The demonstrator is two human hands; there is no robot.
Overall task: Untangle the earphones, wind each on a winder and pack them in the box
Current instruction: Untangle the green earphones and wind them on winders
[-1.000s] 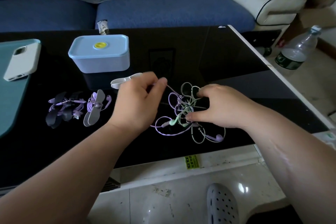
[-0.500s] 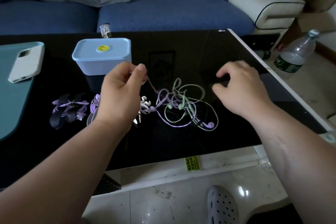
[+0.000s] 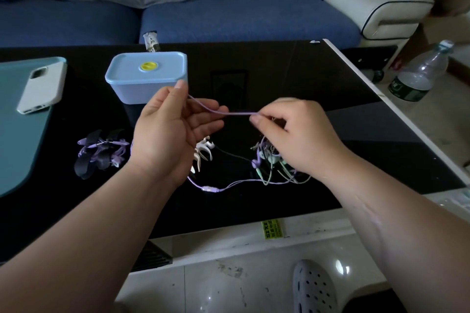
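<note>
Step in hand, by my reading: untangling, specifically drawing one purple earphone cord (image 3: 221, 112) free of the knot. No winding on this cord yet.

Nearest the viewer, both forearms reach forward over the near edge of the black glass table (image 3: 305, 79). A length of purple cable with an inline remote (image 3: 209, 188) lies on the glass below the hands and runs right into the tangle.

Left hand (image 3: 169, 134): raised above the table, palm turned toward the camera, fingers loosely curled; thumb and forefinger nip the cord's end. Whether a plug or earbud sits inside that pinch cannot be told.

Right hand (image 3: 295, 134): raised, knuckles up, thumb and forefinger pinching the same cord, which spans almost straight between the two hands.

Under the right hand, the remaining tangle (image 3: 269, 162) of purple and green cords rests on the table. A white winder (image 3: 202, 152) lies just beside the left wrist, empty as far as I can see. Further left, already-wound purple earphones (image 3: 99, 152) on dark winders.

Beyond, the pale blue box (image 3: 147, 79), lid on, well apart from the tangle.

Next move likely calls for feeding the cord through the right pinch while lifting gently, so loops slip rather than tighten.
</note>
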